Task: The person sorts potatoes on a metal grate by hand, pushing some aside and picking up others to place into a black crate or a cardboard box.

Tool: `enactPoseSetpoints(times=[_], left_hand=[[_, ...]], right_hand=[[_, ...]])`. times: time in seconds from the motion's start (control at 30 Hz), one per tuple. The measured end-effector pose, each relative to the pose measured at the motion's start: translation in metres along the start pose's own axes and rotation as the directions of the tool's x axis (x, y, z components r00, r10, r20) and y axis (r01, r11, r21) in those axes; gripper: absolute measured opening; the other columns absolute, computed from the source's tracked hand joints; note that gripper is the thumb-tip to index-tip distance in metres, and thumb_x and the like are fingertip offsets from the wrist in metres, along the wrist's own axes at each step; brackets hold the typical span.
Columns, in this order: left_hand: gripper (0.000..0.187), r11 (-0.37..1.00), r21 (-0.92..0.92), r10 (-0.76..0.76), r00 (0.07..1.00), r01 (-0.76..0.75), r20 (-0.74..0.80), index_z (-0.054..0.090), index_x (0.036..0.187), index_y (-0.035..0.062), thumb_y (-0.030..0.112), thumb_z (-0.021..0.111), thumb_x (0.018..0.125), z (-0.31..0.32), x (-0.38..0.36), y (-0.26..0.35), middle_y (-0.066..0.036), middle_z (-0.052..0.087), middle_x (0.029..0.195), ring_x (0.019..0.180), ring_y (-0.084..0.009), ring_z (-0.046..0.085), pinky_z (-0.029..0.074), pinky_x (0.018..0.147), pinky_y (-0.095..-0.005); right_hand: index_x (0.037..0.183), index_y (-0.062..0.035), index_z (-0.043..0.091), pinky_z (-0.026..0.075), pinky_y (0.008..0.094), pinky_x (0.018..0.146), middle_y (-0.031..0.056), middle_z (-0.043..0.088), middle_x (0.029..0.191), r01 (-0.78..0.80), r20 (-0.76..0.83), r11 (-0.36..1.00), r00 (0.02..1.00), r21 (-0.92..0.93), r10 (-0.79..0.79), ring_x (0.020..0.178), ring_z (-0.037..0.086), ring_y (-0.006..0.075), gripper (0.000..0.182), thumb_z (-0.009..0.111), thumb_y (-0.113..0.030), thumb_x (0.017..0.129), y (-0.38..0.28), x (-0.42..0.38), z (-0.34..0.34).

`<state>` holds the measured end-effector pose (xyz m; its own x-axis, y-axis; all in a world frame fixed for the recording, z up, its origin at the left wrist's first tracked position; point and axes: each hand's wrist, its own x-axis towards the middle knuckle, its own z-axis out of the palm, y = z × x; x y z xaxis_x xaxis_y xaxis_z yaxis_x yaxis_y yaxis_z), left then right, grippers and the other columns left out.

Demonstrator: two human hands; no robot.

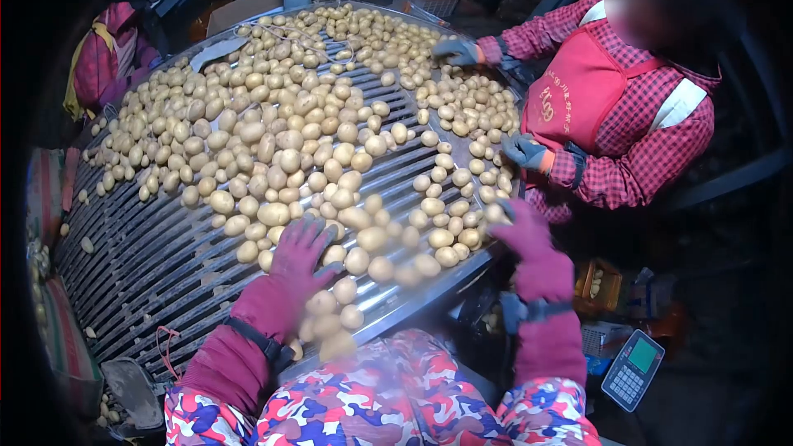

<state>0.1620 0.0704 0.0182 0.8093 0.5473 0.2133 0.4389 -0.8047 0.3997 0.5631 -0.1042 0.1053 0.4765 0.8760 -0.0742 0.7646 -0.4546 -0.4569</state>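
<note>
Potatoes (281,140), too many to count, cover a roller table (157,264) in a dim shed. Left hand (301,252) lies spread flat on them; right hand (520,231), seemingly loosely curled and empty, at the right rim. One co-worker (615,107), two gloves, far right.

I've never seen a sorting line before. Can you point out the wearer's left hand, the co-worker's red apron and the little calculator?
Left hand (301,252): head view, back of the maroon glove.
Red apron (582,87): head view, chest panel.
Calculator (633,367): head view, middle of its face.
</note>
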Motion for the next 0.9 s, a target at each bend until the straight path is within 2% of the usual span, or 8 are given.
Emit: enactPoseSetpoints(times=[0.13,0.2,0.27,0.37,0.43,0.63,0.77,0.9], left_hand=[[0.069,0.999,0.024,0.044,0.999,-0.044,-0.002,0.054,0.136,0.0089,0.041,0.073,0.077,0.004,0.003,0.001,-0.019,0.048,0.141,0.134,-0.0418,0.039,0.03,0.112,-0.0543],[0.07,0.999,0.031,0.029,0.999,-0.03,0.029,0.053,0.136,0.0085,0.041,0.072,0.077,0.005,0.006,0.002,-0.02,0.046,0.143,0.135,-0.0419,0.038,0.029,0.112,-0.0553],[0.068,0.999,0.018,0.042,0.998,-0.043,0.054,0.052,0.135,0.0054,0.044,0.068,0.081,0.001,0.007,0.004,-0.021,0.044,0.143,0.137,-0.0415,0.035,0.027,0.112,-0.0553],[0.07,0.999,0.004,0.034,0.998,-0.034,0.059,0.051,0.136,0.006,0.043,0.069,0.08,-0.003,0.004,0.005,-0.021,0.043,0.144,0.137,-0.0418,0.035,0.026,0.112,-0.0555],[0.072,0.999,-0.014,0.037,0.998,-0.036,0.043,0.051,0.137,0.0098,0.039,0.074,0.076,-0.003,0.0,0.003,-0.021,0.044,0.143,0.136,-0.0436,0.036,0.027,0.113,-0.056],[0.073,0.998,-0.046,0.036,0.999,-0.034,0.037,0.051,0.138,0.0097,0.039,0.074,0.075,-0.01,-0.002,0.007,-0.021,0.045,0.143,0.136,-0.043,0.037,0.027,0.113,-0.0557],[0.072,0.998,-0.04,0.055,0.998,-0.055,0.008,0.052,0.138,0.01,0.039,0.074,0.076,-0.014,-0.003,0.007,-0.021,0.045,0.143,0.136,-0.0426,0.037,0.028,0.113,-0.0552],[0.071,0.998,-0.036,0.045,0.998,-0.044,0.032,0.052,0.138,0.0102,0.039,0.074,0.077,-0.014,-0.003,0.011,-0.021,0.045,0.143,0.136,-0.0424,0.037,0.029,0.113,-0.0547]], right_hand=[[0.118,-0.0112,0.067,0.049,0.0403,0.095,0.012,0.067,0.113,-0.227,0.118,0.938,0.957,-0.261,0.264,0.108,0.063,0.0313,0.06,0.082,-0.03,0.064,0.01,-0.079,-0.049],[0.116,-0.0133,0.068,0.049,0.0406,0.096,0.0112,0.066,0.116,-0.264,0.075,0.719,0.912,-0.642,0.402,0.11,0.062,0.0298,0.054,0.081,-0.029,0.067,0.002,-0.094,-0.039],[0.117,-0.0145,0.067,0.046,0.0412,0.1,0.0105,0.064,0.121,-0.053,-0.043,0.967,0.998,-0.251,0.044,0.118,0.057,0.0303,0.045,0.077,-0.025,0.075,0.0,-0.1,-0.005],[0.124,-0.0122,0.061,0.047,0.0447,0.096,0.012,0.06,0.127,0.304,-0.062,0.909,0.94,-0.284,-0.334,0.118,0.057,0.0314,0.045,0.07,-0.022,0.08,-0.035,-0.078,0.058],[0.128,-0.0103,0.056,0.05,0.0473,0.088,0.0151,0.058,0.127,0.205,0.131,0.839,0.978,-0.504,-0.16,0.113,0.058,0.0336,0.044,0.058,-0.02,0.086,-0.062,-0.052,0.097],[0.125,-0.0126,0.054,0.052,0.0438,0.077,0.0165,0.053,0.123,0.005,0.076,0.806,0.996,-0.592,0.049,0.099,0.062,0.032,0.037,0.056,-0.017,0.089,-0.062,-0.014,0.146],[0.126,-0.0111,0.052,0.052,0.0462,0.078,0.0171,0.055,0.12,0.078,0.007,0.83,0.996,-0.552,-0.089,0.102,0.06,0.0377,0.04,0.054,-0.018,0.086,-0.096,-0.042,0.116],[0.119,-0.0169,0.057,0.051,0.0465,0.08,0.0163,0.055,0.118,-0.023,0.031,0.945,0.999,-0.325,0.035,0.1,0.062,0.0355,0.035,0.058,-0.015,0.084,-0.098,-0.046,0.101]])
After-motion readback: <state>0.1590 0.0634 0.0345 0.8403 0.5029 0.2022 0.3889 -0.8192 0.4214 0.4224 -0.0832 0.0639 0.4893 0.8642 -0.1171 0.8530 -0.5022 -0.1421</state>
